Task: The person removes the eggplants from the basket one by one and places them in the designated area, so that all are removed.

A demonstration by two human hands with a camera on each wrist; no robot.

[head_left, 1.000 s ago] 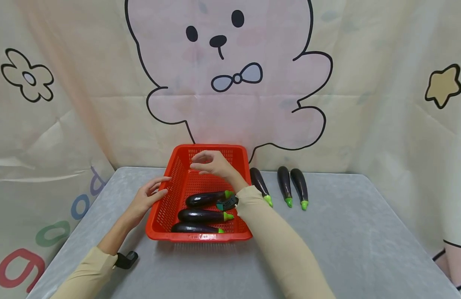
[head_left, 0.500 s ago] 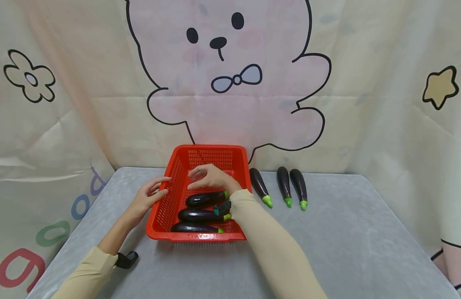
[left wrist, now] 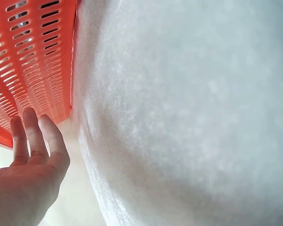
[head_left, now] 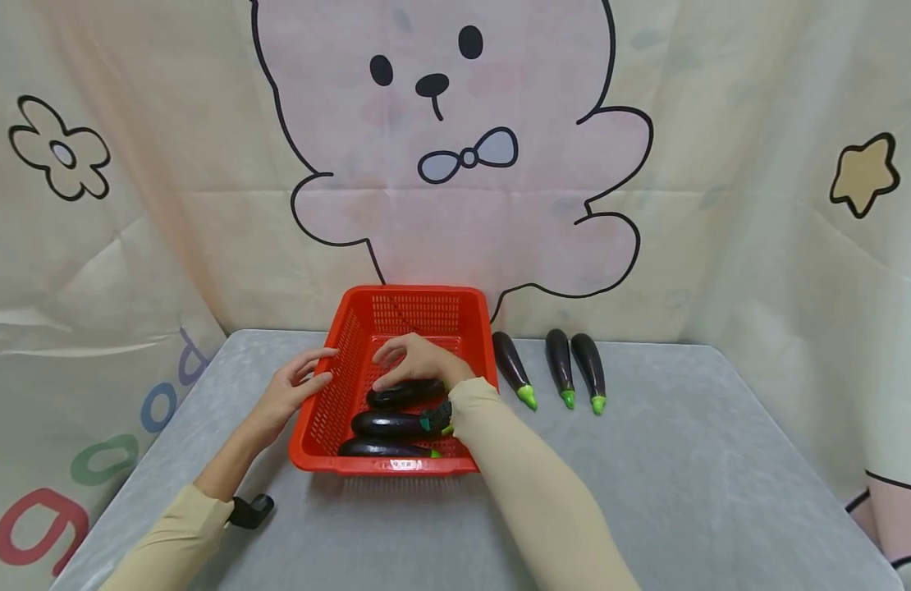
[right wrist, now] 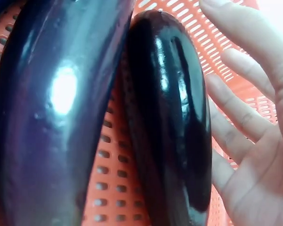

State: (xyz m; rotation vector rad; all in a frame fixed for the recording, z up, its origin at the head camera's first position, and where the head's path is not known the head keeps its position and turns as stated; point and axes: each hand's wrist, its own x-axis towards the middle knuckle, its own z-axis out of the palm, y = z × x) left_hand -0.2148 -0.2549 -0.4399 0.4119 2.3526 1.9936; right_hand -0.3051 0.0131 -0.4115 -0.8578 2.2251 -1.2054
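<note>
Inside a red plastic basket (head_left: 345, 465) lie three dark purple eggplants with green stems. My right hand (head_left: 423, 361) is lowered over the rearmost eggplant (head_left: 402, 396). In the right wrist view, its spread fingers (right wrist: 242, 117) run along one side of that eggplant (right wrist: 172, 117) without closing round it. The middle eggplant (head_left: 389, 424) and the front one (head_left: 377, 448) rest nearer the basket's front rim. My left hand (head_left: 296, 390) has its fingers extended at the basket's left side; the left wrist view shows the fingertips against the slotted wall (left wrist: 37, 70).
Right of the basket, one eggplant (head_left: 510, 365) lies beside it on the grey table (head_left: 670, 460). Farther right are two more, a left one (head_left: 560, 365) and a right one (head_left: 589, 365). A printed curtain (head_left: 455, 222) hangs behind the table's back edge.
My right hand has come down and toward me, from above the rear of the basket to the rearmost eggplant. My left hand has stayed at the basket's side.
</note>
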